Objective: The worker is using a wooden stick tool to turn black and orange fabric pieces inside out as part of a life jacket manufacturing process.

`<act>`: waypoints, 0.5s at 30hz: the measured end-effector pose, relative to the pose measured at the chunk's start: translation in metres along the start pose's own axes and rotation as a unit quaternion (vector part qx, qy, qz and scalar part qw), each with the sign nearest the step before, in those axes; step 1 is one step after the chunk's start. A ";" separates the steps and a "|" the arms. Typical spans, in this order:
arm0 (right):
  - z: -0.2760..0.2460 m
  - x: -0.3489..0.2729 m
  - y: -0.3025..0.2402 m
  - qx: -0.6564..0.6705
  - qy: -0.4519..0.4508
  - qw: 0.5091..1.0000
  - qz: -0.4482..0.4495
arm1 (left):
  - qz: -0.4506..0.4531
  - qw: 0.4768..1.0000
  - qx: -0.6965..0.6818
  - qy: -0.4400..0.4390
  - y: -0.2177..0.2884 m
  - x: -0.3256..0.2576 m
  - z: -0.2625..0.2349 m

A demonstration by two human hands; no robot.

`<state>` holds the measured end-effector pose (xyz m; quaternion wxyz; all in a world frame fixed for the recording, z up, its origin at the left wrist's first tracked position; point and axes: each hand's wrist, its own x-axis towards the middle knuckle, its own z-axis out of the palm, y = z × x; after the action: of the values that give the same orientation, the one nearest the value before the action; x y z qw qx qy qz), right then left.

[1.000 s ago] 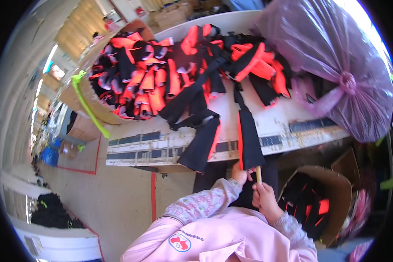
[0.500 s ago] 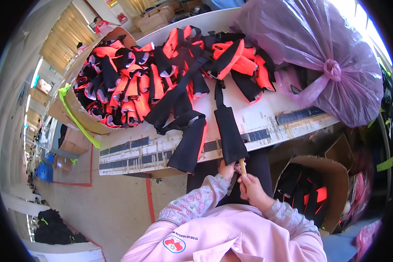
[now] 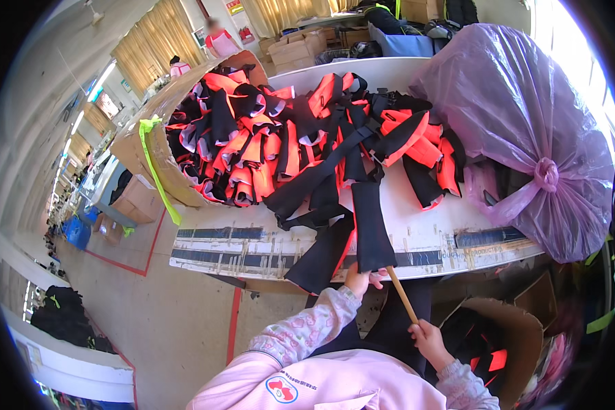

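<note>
At the table's front edge, my left hand grips the lower end of a black fabric sleeve, its fingers partly hidden under the cloth. The sleeve lies up over the tabletop toward a heap. My right hand is closed round the lower end of a thin wooden stick. This stick slants up to the sleeve's bottom corner; whether its tip is inside the cloth, I cannot tell. Just left of that sleeve, another black piece with an orange edge hangs over the table edge.
Black and orange fabric pieces spill from a tipped cardboard box onto the white table. A knotted purple plastic bag stands at the right. Below the table is an open carton with similar pieces. People stand far back.
My right hand has moved down and right, away from my left hand, and much more of the stick shows. The view has shifted, so the table sits lower and farther right.
</note>
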<state>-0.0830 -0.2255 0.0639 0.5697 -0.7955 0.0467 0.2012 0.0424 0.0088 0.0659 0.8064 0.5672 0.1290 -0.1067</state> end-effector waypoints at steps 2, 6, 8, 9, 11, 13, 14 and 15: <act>-0.021 -0.006 0.041 -0.156 0.080 0.961 -0.214 | -0.007 1.000 0.011 0.000 0.012 0.003 -0.001; -0.046 -0.037 0.040 -0.190 0.121 0.953 -0.201 | -0.084 0.996 -0.026 -0.007 -0.006 0.007 -0.012; -0.045 -0.041 0.026 -0.111 0.213 0.961 -0.137 | -0.095 0.993 -0.043 -0.050 -0.005 -0.007 0.001; -0.048 -0.034 0.016 -0.089 0.221 0.960 -0.145 | -0.101 0.993 -0.034 -0.058 -0.013 -0.009 0.003; -0.060 -0.013 -0.007 -0.131 0.242 0.955 -0.114 | -0.098 0.993 -0.020 -0.067 -0.021 -0.015 0.005; -0.076 0.017 -0.021 -0.173 0.268 0.935 -0.157 | -0.095 0.992 -0.013 -0.087 -0.026 -0.013 0.005; -0.085 0.033 -0.026 -0.185 0.269 0.935 -0.137 | -0.098 0.991 -0.012 -0.090 -0.029 -0.012 0.004; -0.094 0.050 -0.028 -0.221 0.273 0.921 -0.167 | -0.098 0.992 -0.007 -0.077 -0.028 -0.011 0.007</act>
<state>-0.0036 -0.2951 0.0955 0.3702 -0.9214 0.0215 -0.1163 0.0239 -0.0069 0.0473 0.8033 0.5366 0.1220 -0.2278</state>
